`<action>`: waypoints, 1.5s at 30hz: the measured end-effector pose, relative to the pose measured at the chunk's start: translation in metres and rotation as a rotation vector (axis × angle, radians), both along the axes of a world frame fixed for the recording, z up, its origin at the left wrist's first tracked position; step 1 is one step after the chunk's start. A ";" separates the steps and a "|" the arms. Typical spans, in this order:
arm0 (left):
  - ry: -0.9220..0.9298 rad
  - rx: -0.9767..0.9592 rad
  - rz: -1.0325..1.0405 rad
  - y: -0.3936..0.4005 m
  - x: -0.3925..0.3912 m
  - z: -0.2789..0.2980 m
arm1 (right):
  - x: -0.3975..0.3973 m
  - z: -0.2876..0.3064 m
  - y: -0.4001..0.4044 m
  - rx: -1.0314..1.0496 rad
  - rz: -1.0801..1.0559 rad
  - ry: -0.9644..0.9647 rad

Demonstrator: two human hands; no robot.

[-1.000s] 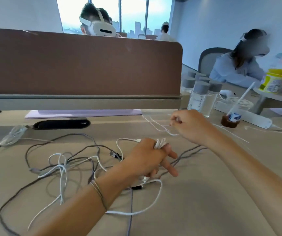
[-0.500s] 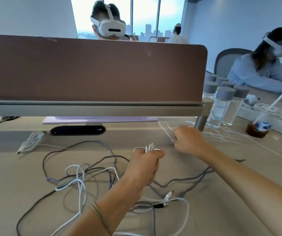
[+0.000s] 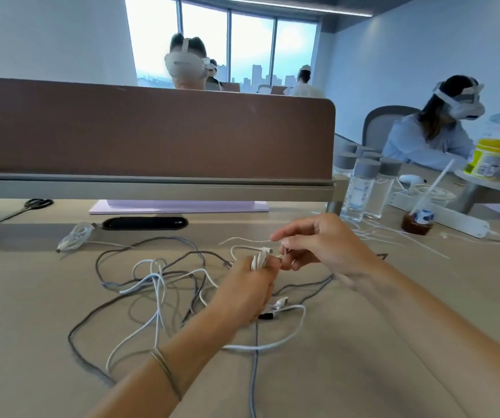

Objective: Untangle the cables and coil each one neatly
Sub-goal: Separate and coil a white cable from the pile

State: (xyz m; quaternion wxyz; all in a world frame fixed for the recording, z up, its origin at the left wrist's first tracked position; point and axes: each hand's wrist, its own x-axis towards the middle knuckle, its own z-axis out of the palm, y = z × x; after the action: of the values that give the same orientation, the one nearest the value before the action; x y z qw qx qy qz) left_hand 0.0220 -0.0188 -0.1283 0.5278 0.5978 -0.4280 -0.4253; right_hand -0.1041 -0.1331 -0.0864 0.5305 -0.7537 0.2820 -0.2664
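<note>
Right hand [image 3: 324,245] moved in — pinching twist tie [image 3: 244,240]; left hand [image 3: 245,289] grips white coil [image 3: 258,260].

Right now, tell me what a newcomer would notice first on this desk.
The two hands meeting mid-desk: the left hand grips a small white coil while the right hand pinches its loose end. Left of them sprawls a tangle of grey and white cables. Water bottles stand at the back right.
</note>
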 end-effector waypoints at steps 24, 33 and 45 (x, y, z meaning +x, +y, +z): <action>0.313 -0.187 -0.093 0.067 -0.004 -0.028 | -0.057 -0.061 0.075 -0.540 -0.267 0.061; 0.204 -0.054 -0.567 0.076 -0.009 -0.023 | -0.054 -0.052 0.102 -0.515 0.056 0.119; -0.157 -0.041 0.026 0.073 -0.020 -0.027 | -0.059 -0.046 0.113 -0.408 -0.058 0.120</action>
State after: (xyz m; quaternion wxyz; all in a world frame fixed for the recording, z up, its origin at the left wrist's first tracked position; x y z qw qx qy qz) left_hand 0.0023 0.0539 -0.1557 0.5102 0.6238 -0.4690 -0.3615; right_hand -0.1627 -0.0204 -0.1323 0.3413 -0.8516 0.2747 -0.2877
